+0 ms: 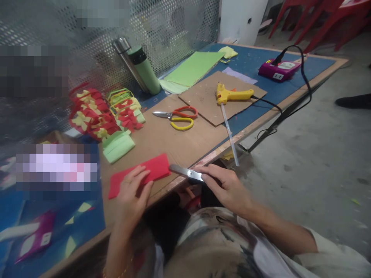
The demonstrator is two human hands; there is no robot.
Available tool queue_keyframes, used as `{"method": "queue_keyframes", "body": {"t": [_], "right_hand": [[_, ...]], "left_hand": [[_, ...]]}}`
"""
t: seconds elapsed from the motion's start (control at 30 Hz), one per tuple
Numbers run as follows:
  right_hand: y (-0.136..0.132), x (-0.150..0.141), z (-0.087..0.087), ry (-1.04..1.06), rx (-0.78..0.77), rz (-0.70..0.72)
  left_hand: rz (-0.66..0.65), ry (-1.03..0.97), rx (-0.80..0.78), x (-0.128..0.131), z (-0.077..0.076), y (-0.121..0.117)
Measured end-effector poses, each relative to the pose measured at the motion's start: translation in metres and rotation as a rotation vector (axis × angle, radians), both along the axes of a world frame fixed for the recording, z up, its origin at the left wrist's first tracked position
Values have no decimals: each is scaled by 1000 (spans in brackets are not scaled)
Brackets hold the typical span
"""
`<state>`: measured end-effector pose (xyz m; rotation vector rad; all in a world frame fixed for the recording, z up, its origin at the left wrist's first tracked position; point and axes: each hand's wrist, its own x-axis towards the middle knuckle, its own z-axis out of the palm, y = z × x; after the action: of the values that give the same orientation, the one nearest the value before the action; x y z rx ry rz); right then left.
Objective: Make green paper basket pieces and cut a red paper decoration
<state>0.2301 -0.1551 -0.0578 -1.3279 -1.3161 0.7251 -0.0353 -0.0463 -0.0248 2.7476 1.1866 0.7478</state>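
Left hand (pixel 135 189) rests on the red sheet (pixel 160 164), fingers a little apart and laid over its near left part, thumb toward the near edge. The red sheet lies flat on the big cardboard (pixel 165 143), close to the near edge of the desk (pixel 321 63). Right hand (pixel 228 189) is closed on the metal scissors (pixel 185 172), handles hidden in the grip; blades point left, tip at the red sheet's right end, touching or just beside it, can't tell which. Green fold (pixel 118 146) lies beyond the red sheet, on the left. Red-yellow scissors (pixel 182 116) lie farther back on the big cardboard. Glue gun (pixel 234 95) is on the small cardboard (pixel 199 100), its glue stick (pixel 230 135) reaching past the desk edge. Green sheets (pixel 194 69) and a flask (pixel 146 73) are at the back, purple power strip (pixel 279 70) at far right.
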Motion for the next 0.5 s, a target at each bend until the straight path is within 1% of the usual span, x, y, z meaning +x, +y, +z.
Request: {"method": "queue_keyframes", "body": {"t": [0.33,0.5], "right_hand": [[1,3,2,-2,15,32],[4,2,0,-24,99,43]], "left_hand": [[7,13,-3,-1,0,1],[-8,13,14,-1,1,2]]}}
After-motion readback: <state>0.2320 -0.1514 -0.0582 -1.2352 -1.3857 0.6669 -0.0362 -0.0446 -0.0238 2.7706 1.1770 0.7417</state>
